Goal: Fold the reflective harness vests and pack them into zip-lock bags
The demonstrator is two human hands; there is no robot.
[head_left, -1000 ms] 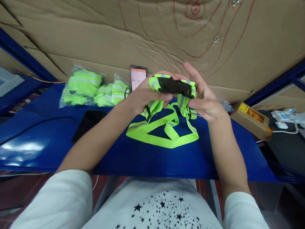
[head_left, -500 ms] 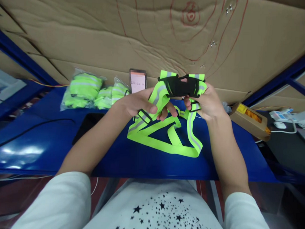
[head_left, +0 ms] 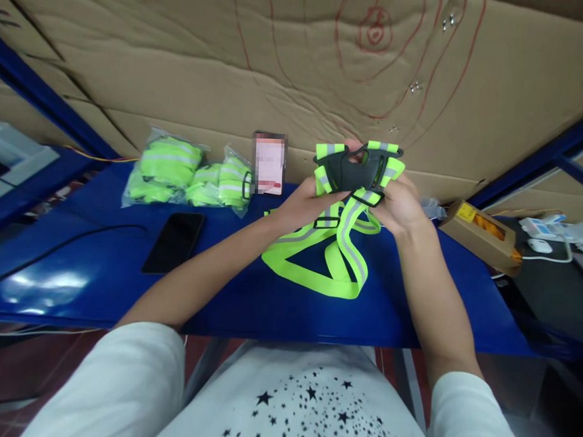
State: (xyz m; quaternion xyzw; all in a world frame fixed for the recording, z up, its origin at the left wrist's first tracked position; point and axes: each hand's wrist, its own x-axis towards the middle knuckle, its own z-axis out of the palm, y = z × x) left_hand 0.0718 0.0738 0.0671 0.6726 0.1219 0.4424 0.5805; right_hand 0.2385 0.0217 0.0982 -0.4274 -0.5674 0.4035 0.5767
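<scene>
I hold a neon-yellow reflective strap harness [head_left: 332,264] above a blue table [head_left: 222,292]. A black plastic buckle [head_left: 357,171] joins its upper ends. My left hand [head_left: 304,203] grips the buckle's left side and the strap below it, fingers closed. Closed round the buckle's right side is my right hand [head_left: 400,203]. The lower loops of the harness trail down onto the tabletop between my forearms.
Bagged neon straps [head_left: 188,176] lie at the back left. A phone [head_left: 269,163] stands against the cardboard wall [head_left: 325,67], and another dark phone [head_left: 174,242] lies flat on the table. A small cardboard box [head_left: 482,235] sits at the right, a black cable [head_left: 56,245] at the left.
Both hands have drawn closer together on the buckle and shifted slightly right. The hanging loops have bunched narrower on the table.
</scene>
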